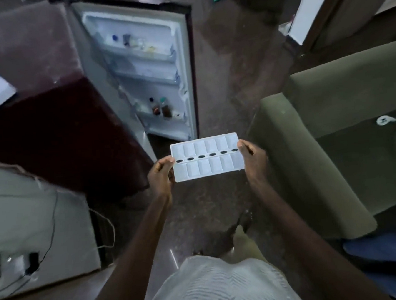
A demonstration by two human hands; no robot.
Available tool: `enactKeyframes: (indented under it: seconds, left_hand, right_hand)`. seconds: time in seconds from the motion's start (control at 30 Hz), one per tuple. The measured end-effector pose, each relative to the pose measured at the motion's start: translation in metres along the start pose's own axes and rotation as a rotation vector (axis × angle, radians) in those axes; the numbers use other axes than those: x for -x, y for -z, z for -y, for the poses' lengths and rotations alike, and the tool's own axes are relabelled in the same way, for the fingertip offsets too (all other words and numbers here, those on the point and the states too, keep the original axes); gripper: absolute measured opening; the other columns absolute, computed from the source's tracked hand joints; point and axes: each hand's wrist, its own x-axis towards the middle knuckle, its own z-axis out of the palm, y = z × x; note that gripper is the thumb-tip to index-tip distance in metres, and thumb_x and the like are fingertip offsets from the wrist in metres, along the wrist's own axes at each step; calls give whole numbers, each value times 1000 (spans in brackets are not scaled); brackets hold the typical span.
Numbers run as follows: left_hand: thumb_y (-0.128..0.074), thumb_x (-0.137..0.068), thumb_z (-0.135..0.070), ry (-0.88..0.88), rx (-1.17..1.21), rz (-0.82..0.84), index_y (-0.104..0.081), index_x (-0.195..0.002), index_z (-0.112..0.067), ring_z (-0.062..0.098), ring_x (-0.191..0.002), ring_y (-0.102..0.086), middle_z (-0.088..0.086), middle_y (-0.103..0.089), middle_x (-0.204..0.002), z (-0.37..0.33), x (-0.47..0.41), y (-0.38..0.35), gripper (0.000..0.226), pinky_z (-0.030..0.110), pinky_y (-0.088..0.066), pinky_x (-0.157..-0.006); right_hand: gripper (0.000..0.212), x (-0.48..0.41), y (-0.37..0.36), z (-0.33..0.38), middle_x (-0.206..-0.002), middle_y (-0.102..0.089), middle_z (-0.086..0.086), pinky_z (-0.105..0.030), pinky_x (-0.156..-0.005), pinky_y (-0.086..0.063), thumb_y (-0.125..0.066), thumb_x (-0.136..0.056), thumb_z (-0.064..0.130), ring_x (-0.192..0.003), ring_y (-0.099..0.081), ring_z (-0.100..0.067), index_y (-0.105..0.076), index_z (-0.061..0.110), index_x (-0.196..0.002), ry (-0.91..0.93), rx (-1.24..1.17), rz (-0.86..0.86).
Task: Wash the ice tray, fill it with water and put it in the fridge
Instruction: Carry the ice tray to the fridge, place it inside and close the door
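Ice tray (208, 157) spans between both grips, cells up, near level. Left grip (161, 174) pinches one short end, thumb over the rim; right grip (251, 154) pinches the other end the same way. Holding both ends probably keeps it flat so nothing slops out; can't make out water in the cells. Fridge door (143, 71) hangs open just beyond the grips, bottles (161, 109) on its lower shelf. Sofa (334, 144) lies out past the right grip. Stage unclear: tray either coming from the fridge or going to it.
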Motion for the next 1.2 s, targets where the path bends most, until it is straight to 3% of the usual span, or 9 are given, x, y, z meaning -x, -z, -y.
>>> enactKeyframes:
  seconds: [0.1,0.2,0.27,0.43,0.53,0.6,0.73,1.07,1.2]
  left_hand:
    - [-72,-94,-11,6,2,30,-75,-93,-15,18,-74,-68,8,-74,-87,-2,-40,-72,5,31,-59,-67]
    - [-72,-95,-11,8,-16,63,-73,-89,-16,13,-66,-67,3,-73,-81,-5,-75,-145,8,27,-56,-60]
    - [-72,-94,-11,8,-34,60,-72,-87,-14,13,-65,-64,4,-70,-79,-8,-95,-189,8,28,-54,-62]
    - [-72,-95,-10,20,1,26,-73,-100,-2,28,-81,-57,18,-65,-90,-21,-147,-285,9,44,-48,-76]
    - [-72,-95,-13,18,-16,27,-74,-104,-3,29,-84,-60,15,-68,-93,-29,-184,-334,13,43,-50,-76]
    - [-72,-95,-14,6,-24,38,-74,-99,-8,25,-79,-63,11,-70,-90,-37,-216,-364,8,38,-53,-70]
    - [-71,-94,-13,-6,-52,93,-74,-90,-14,11,-67,-66,1,-73,-79,-57,-289,-425,6,28,-56,-59]
    - [-68,-94,-12,-63,-161,273,-70,-98,-5,21,-73,-65,13,-70,-88,-142,-450,-590,8,28,-51,-59]
    - [-68,-93,-8,-48,-185,314,-70,-89,-10,13,-61,-62,3,-71,-76,-161,-502,-662,5,24,-48,-53]
  right_hand:
    - [24,-76,22,3,-105,-75,7,-7,-82,-51,-66,-101,20,-91,-68,2,-77,8,-118,8,-32,-42]
    - [25,-152,44,7,-113,-77,-3,-32,-93,-58,-65,-102,20,-104,-72,-19,-76,6,-119,-39,-60,-42]
    - [26,-194,60,11,-114,-77,-5,-38,-95,-59,-64,-103,22,-107,-73,-22,-76,6,-120,-57,-62,-48]
    - [28,-302,81,22,-114,-78,-4,-9,-77,-55,-63,-103,25,-95,-71,-10,-76,8,-121,-60,-24,-56]
    - [27,-366,80,25,-108,-78,-2,-24,-83,-60,-63,-103,23,-93,-73,-8,-77,8,-120,-85,-63,-80]
    - [27,-409,74,27,-106,-77,2,-24,-84,-60,-63,-102,24,-89,-71,0,-76,9,-121,-93,-62,-98]
    - [28,-492,61,32,-113,-78,-4,-38,-94,-59,-65,-101,25,-104,-72,-18,-78,9,-119,-85,-30,-166]
    - [32,-672,47,71,-117,-77,-7,-40,-91,-59,-63,-102,27,-105,-72,-20,-75,8,-124,-129,-110,-315]
    - [29,-736,48,77,-114,-78,-4,-17,-82,-55,-64,-101,23,-101,-71,-16,-76,7,-122,-120,-127,-436]
